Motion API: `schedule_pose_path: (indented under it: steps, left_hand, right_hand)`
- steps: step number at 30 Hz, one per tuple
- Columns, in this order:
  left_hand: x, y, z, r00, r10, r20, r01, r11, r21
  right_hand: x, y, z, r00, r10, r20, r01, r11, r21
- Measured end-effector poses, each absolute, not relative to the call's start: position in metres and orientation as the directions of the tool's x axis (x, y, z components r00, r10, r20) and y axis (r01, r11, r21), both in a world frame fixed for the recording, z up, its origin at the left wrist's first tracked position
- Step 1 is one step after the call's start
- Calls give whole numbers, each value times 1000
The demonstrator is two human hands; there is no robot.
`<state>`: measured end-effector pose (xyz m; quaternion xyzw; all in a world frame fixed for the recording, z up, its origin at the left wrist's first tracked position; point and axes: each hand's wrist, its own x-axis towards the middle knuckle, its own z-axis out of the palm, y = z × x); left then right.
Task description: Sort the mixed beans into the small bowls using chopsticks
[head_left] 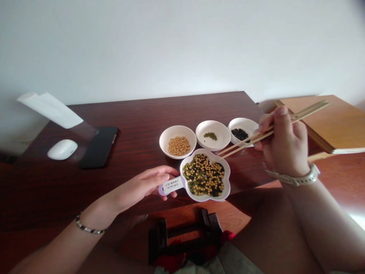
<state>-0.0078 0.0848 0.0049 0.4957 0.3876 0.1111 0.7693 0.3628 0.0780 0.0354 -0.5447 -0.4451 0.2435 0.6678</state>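
Observation:
My left hand (155,180) is closed around the labelled handle of a white flower-shaped scoop (227,171), close to the table's front edge. Mixed yellow, green and black beans (203,175) fill it. A pair of wooden chopsticks (246,142) is gripped in my right hand (285,140), their tips by the scoop's upper right rim. No bean shows between the tips. Behind the scoop stand three white bowls in a row: the left bowl (164,142) with yellow soybeans (179,146), the middle bowl (224,133) with a few green beans (210,136), the right bowl (248,122) with black beans (239,134).
On the dark wooden table (137,125), a black phone (99,147) lies left, beside a rounded white case (62,149) and a white upright panel (51,109). A lighter wooden surface (327,121) is at right. A dark stool (185,232) stands below the front edge.

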Motion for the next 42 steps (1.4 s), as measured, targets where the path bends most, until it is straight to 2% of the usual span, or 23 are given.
schedule_pose_path:
  steps: [3,7,19,35,42]
  left_hand:
    - [-7,84,6,670,558,-490,211,489,846]
    - [-6,84,8,667,563,-488,206,489,847]
    - [-5,83,8,658,571,-491,210,487,848]
    - [-4,80,15,658,578,-482,211,474,855]
    - [-5,81,15,668,562,-489,215,483,849]
  right_hand:
    - [347,68,36,343,859,381,290,289,-913]
    - [339,65,35,285,890,356,335,256,-907]
    - [334,70,27,258,944,205,271,133,-953]
    - [339,75,21,255,942,218,290,141,-947]
    - [338,74,24,305,932,198,235,128,-964]
